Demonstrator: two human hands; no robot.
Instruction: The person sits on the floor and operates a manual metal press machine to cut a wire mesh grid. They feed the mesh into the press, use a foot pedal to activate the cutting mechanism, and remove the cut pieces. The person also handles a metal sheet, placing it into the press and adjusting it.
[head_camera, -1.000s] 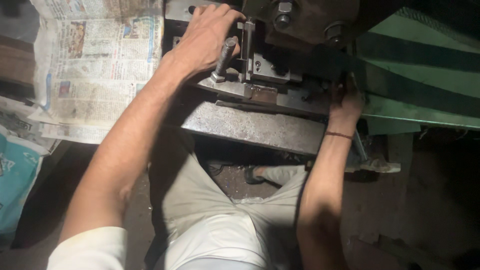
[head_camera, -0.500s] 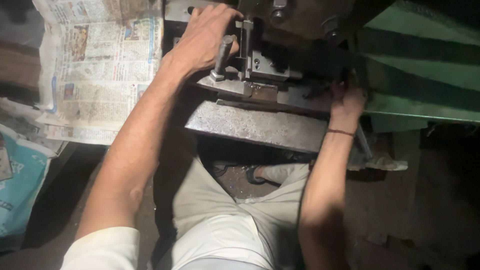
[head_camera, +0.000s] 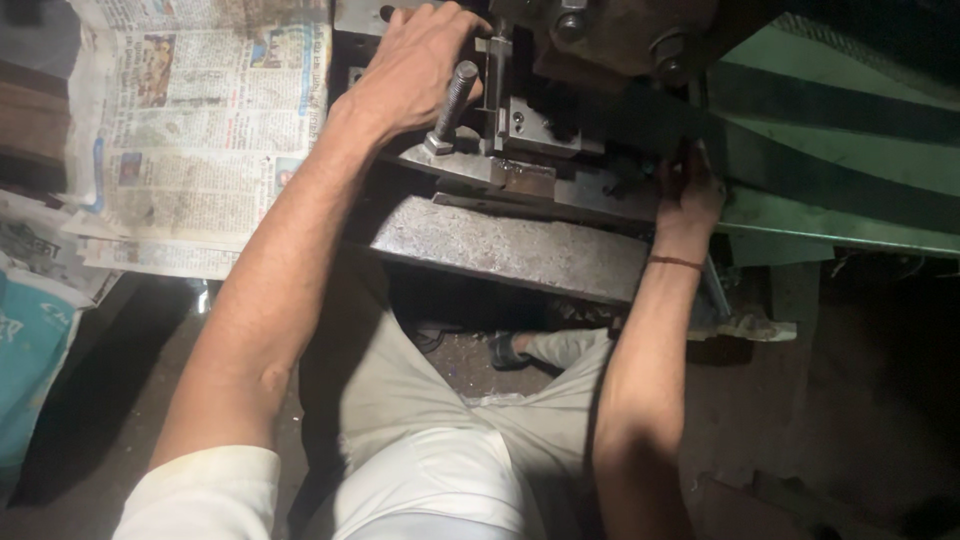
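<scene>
My left hand (head_camera: 415, 65) rests on top of a dark metal machine, fingers curled over its upper edge beside a threaded bolt (head_camera: 452, 103) that stands up from a clamp plate (head_camera: 520, 180). My right hand (head_camera: 685, 195) reaches under the right side of the machine, against a wide dark belt or strip (head_camera: 800, 120); its fingers are hidden in shadow. A thick steel slab (head_camera: 510, 248) forms the machine's front ledge, just above my knees.
Spread newspaper (head_camera: 190, 130) covers a surface at the left. A teal bag (head_camera: 30, 350) lies at the far left. Green painted machine panels (head_camera: 850, 215) stand at the right. My legs and one sandalled foot (head_camera: 510, 350) are below the ledge on a dark floor.
The view has shifted slightly. My left hand has stayed on the machine top beside the bolt, and my right hand has kept its place under the right side.
</scene>
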